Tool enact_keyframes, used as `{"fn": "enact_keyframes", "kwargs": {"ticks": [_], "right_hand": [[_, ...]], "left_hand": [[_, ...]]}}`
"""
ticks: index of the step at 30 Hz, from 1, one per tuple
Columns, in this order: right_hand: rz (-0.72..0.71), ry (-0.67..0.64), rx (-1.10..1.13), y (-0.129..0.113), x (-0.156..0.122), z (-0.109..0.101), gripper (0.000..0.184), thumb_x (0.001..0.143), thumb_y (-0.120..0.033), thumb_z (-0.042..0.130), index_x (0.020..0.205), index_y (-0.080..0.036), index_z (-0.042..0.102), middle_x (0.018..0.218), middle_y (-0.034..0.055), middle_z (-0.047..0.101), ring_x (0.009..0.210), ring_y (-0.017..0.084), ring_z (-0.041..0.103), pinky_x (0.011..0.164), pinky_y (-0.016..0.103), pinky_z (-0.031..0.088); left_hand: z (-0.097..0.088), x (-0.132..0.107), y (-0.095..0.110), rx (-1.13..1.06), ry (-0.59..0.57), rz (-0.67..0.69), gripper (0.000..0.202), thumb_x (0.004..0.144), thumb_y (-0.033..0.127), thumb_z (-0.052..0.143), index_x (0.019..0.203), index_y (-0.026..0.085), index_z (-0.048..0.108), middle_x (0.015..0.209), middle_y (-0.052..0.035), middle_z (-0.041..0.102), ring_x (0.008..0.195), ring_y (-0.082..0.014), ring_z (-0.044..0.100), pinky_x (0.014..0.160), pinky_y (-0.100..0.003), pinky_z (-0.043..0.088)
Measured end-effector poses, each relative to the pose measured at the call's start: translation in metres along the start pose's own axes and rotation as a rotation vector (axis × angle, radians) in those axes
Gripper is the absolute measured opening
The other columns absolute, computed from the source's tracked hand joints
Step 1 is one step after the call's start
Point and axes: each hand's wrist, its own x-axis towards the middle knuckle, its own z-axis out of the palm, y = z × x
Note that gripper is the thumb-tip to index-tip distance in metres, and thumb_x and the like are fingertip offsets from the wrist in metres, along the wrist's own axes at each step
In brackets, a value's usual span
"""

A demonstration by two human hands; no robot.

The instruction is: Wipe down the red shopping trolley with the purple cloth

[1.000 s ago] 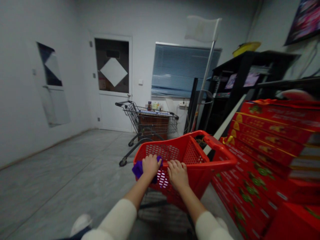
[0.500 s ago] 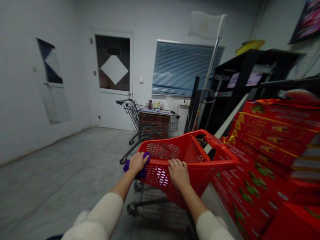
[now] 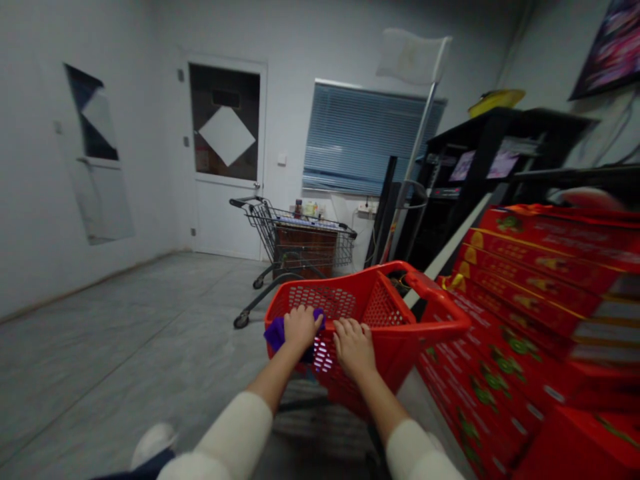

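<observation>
A red plastic shopping cart [image 3: 395, 347] with perforated basket walls stands right in front of me. My left hand [image 3: 301, 328] is closed on a purple cloth [image 3: 278, 333], pressing it over the near rim of the basket toward the left end. The cloth drapes on both sides of the hand. Farther right on the same rim lies my right hand [image 3: 354, 345], its fingers curled over the edge and its thumb hidden. The inside of the basket shows its red perforated walls.
A black wire cart [image 3: 265, 227] stands behind, beside a brown cabinet [image 3: 305, 250] with bottles on top. Stacked red boxes [image 3: 500, 360] crowd the right side. Behind them are a black shelf [image 3: 480, 133] and a pole with a white flag [image 3: 413, 57]. Grey concrete floor [image 3: 125, 347] extends left.
My left hand has slid the purple cloth rightward along the rim, closer to my right hand. My right hand stays at about the same spot on the rim. A shoe now shows at lower left.
</observation>
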Motion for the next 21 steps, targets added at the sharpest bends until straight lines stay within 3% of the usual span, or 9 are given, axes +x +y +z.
{"fn": "enact_keyframes", "kwargs": {"ticks": [4,9,12,15,21], "right_hand": [[-0.009,0.010,0.025,-0.001,0.000,0.000,0.039,0.100,-0.034,0.034,0.131,-0.027,0.057,0.134,0.0062,0.061,0.125,0.023,0.046,0.104,0.041,0.024],[-0.011,-0.005,0.029,-0.006,0.002,0.000,0.039,0.100,-0.034,0.035,0.131,-0.027,0.057,0.132,0.0063,0.061,0.124,0.023,0.047,0.104,0.040,0.024],[-0.011,-0.009,0.017,-0.009,0.004,0.002,0.038,0.099,-0.035,0.036,0.131,-0.028,0.056,0.132,0.0058,0.061,0.124,0.022,0.046,0.104,0.040,0.025],[0.000,0.007,0.016,-0.012,0.006,0.005,0.036,0.099,-0.035,0.037,0.129,-0.028,0.057,0.131,0.0057,0.061,0.124,0.022,0.046,0.104,0.041,0.024],[0.005,0.027,0.062,-0.013,0.006,0.006,0.036,0.099,-0.035,0.037,0.127,-0.027,0.059,0.130,0.0060,0.063,0.123,0.023,0.047,0.104,0.042,0.024]], "left_hand": [[0.000,0.002,-0.025,-0.011,-0.006,0.024,0.049,0.096,0.055,0.034,0.119,0.020,0.060,0.119,-0.0140,0.062,0.108,-0.0277,0.058,0.087,-0.039,0.042],[-0.001,0.010,-0.068,-0.004,-0.005,-0.030,0.047,0.096,0.054,0.035,0.112,0.020,0.062,0.113,-0.0118,0.064,0.106,-0.0266,0.060,0.085,-0.037,0.044],[-0.002,0.014,-0.083,-0.006,-0.029,-0.077,0.047,0.096,0.054,0.034,0.112,0.020,0.063,0.112,-0.0116,0.065,0.104,-0.0257,0.062,0.084,-0.036,0.045],[-0.004,0.013,-0.075,0.045,-0.021,-0.134,0.048,0.095,0.053,0.035,0.113,0.019,0.064,0.114,-0.0138,0.065,0.105,-0.0280,0.061,0.084,-0.038,0.045],[-0.001,0.001,-0.020,0.044,0.033,-0.039,0.047,0.095,0.052,0.036,0.115,0.018,0.063,0.117,-0.0156,0.062,0.108,-0.0293,0.057,0.088,-0.040,0.041]]}}
